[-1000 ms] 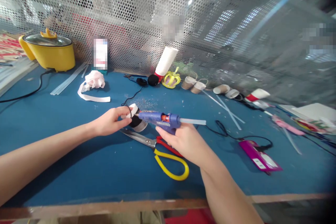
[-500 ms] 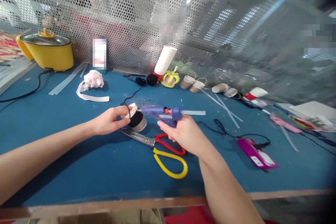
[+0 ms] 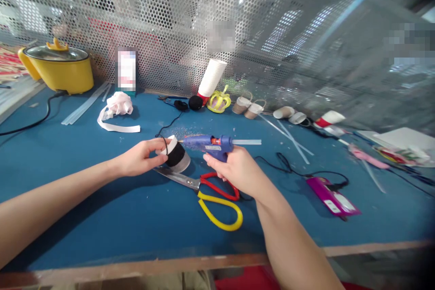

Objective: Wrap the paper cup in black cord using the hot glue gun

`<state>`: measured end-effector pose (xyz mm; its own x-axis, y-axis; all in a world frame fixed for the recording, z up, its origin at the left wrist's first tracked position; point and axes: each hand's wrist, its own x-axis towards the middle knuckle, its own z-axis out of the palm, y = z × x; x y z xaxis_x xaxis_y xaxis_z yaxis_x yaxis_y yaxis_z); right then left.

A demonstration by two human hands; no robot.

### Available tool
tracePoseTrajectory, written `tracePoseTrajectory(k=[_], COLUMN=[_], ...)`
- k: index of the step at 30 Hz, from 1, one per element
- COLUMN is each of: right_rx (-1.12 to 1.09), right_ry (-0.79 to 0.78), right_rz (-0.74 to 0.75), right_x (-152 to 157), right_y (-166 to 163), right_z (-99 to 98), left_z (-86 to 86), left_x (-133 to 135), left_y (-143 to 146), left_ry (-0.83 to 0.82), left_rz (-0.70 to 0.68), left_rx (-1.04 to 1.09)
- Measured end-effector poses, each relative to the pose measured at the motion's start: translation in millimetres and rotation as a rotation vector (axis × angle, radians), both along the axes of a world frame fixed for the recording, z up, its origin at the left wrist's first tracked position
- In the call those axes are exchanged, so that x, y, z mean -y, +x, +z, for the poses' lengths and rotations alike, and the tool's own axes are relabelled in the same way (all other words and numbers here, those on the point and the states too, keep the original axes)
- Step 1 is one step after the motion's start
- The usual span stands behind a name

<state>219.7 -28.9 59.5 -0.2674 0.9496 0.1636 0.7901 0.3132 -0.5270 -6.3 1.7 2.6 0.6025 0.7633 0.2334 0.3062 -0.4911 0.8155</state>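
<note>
My left hand (image 3: 142, 157) is closed on a small cup (image 3: 183, 163) tipped on its side, its middle wound with black cord (image 3: 175, 155) and its end white. A loose strand of the cord runs over my fingers and back across the table. In my right hand (image 3: 238, 167) is a blue glue gun (image 3: 204, 142), a clear glue stick (image 3: 249, 142) poking out of its rear. The gun's nozzle is at the white rim of the cup; whether it touches I cannot tell. Scissors (image 3: 194, 184) with one red and one yellow handle lie below both hands.
Behind are a crumpled white ribbon (image 3: 118, 105), a black cord ball (image 3: 195, 102), stacked paper cups (image 3: 213, 77) and a yellow basket-like craft (image 3: 219, 101). A yellow electric pot (image 3: 68, 70) stands left, a purple power strip (image 3: 333, 197) right. A perforated metal screen (image 3: 170, 22) closes off the back.
The glue gun has tilted a little, and its glue stick reaches slightly less far out behind. The cup is still in my left hand; the view has shifted slightly.
</note>
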Motion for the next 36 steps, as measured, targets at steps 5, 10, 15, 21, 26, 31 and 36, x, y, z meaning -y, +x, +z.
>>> tracePoseTrajectory(k=[5, 10, 15, 21, 26, 31, 36], right_rx=[-0.007, -0.002, 0.017, 0.005, 0.014, 0.019, 0.031], right_ry=[-0.009, 0.000, -0.017, -0.006, -0.008, 0.016, 0.009], right_rz=[0.025, 0.012, 0.024, 0.014, 0.015, 0.021, 0.010], right_x=[1, 2, 2, 2, 7, 10, 11], right_y=[0, -1, 0, -1, -4, -5, -6], right_z=[0.5, 1.1, 1.5, 1.8, 3.4, 4.7, 6.1], left_z=[0.4, 0.4, -0.3, -1.3, 0.0, 0.1, 0.2], left_x=[0, 0, 0, -1, -1, -1, 0], left_y=[0, 0, 0, 0, 0, 0, 0], left_ry=[-0.007, -0.004, 0.005, 0.032, 0.043, 0.052, 0.061], left_rz=[0.004, 0.003, -0.001, -0.013, -0.019, -0.029, -0.039], left_rx=[-0.006, -0.001, -0.003, -0.002, -0.011, -0.010, -0.012])
